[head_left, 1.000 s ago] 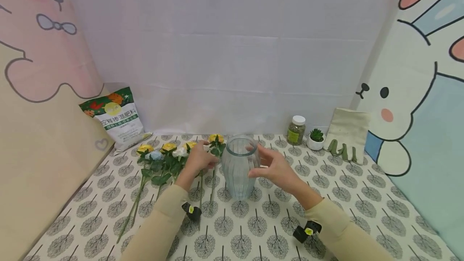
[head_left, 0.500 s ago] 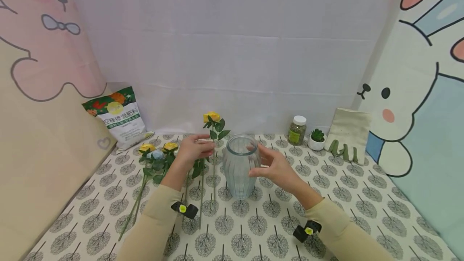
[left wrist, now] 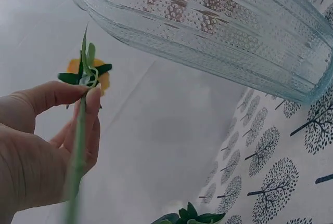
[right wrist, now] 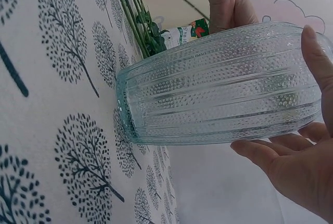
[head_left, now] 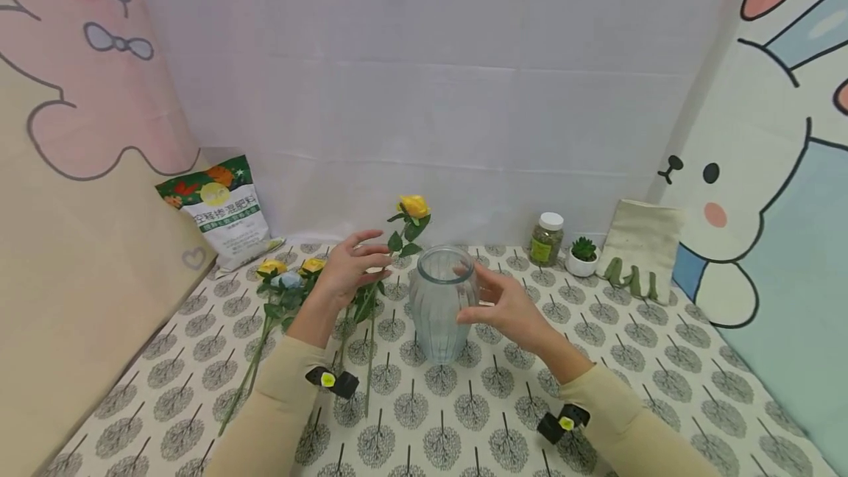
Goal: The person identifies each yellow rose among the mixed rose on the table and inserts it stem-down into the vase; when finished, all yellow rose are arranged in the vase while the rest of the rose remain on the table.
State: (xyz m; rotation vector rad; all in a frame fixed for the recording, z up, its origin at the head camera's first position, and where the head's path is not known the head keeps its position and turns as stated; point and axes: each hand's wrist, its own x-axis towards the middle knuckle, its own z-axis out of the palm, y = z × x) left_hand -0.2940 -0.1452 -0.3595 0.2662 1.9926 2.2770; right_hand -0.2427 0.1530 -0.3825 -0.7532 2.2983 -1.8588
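Between thumb and fingertips, my left hand [head_left: 351, 267] pinches the green stem of a yellow rose [head_left: 414, 206]. Its bloom is raised behind the vase's left rim and leans right. In the left wrist view the stem [left wrist: 78, 151] runs down past the palm, and its bloom is partly covered by leaves. A clear ribbed glass vase [head_left: 437, 322] stands upright on the tablecloth. My right hand [head_left: 506, 311] grips its right side, thumb in front and fingers behind. From the right wrist view, the vase [right wrist: 218, 89] shows a dotted texture.
More roses, including yellow blooms [head_left: 271, 266] and a blue one [head_left: 288, 280], lie left of my left arm. A fertilizer bag [head_left: 228, 216] leans at back left. A lidded jar [head_left: 546, 240], a potted succulent [head_left: 583, 256] and gloves [head_left: 639, 249] stand at back right.
My left hand has lifted the yellow rose off the tablecloth, and its bloom has risen and tilted right toward the vase. My right hand has stayed on the vase.
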